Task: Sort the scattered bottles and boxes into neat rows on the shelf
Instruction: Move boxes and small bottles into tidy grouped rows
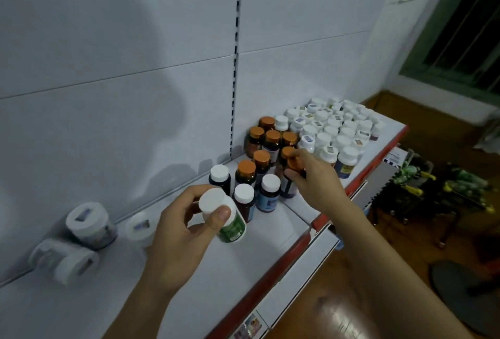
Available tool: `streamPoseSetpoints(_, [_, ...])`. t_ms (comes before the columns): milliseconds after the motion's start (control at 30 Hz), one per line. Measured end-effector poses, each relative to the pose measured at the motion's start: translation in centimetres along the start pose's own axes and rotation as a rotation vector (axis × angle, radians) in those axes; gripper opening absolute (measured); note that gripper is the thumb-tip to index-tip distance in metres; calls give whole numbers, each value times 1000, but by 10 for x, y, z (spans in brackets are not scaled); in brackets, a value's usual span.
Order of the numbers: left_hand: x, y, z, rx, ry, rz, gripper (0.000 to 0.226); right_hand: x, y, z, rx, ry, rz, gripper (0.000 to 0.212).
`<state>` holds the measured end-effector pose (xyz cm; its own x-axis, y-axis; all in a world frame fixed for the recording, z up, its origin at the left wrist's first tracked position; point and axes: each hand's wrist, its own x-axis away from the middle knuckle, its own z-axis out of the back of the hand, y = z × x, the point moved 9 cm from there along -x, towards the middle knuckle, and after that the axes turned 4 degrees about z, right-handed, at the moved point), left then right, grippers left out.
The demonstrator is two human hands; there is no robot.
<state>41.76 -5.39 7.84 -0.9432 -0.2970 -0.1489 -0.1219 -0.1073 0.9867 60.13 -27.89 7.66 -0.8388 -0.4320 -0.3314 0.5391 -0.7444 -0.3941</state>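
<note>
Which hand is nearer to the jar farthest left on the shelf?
Left. The left hand, holding a green-labelled bottle, is right of the jar; the right hand grips an orange-capped bottle much farther right.

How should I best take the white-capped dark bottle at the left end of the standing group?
By its white cap, from above. The dark bottle stands upright. An orange-capped bottle and a white-capped one crowd its right and front, so the cap is the clearest part.
</note>
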Motion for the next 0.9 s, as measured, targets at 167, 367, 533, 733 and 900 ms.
streamPoseSetpoints(167, [-17,-1,-21,-8,0,11,39,-7,-4,-14,-135,-85,137,39])
streamPoseSetpoints(367, [-63,23,-87,-14,43,-73,36,32,72,18,-562,277,-121,25])
streamPoseSetpoints(533, [-117,5,-199,-209,-82,-69,37,35,153,46,-714,398,-336,22])
streamPoseSetpoints(733, [-156,-41,-263,-655,-40,23,57,-3,192,81,-659,320,-230,23])
streamPoseSetpoints(900, [-121,19,-214,-565,95,-145,54,-51,146,81,-614,164,45,19])
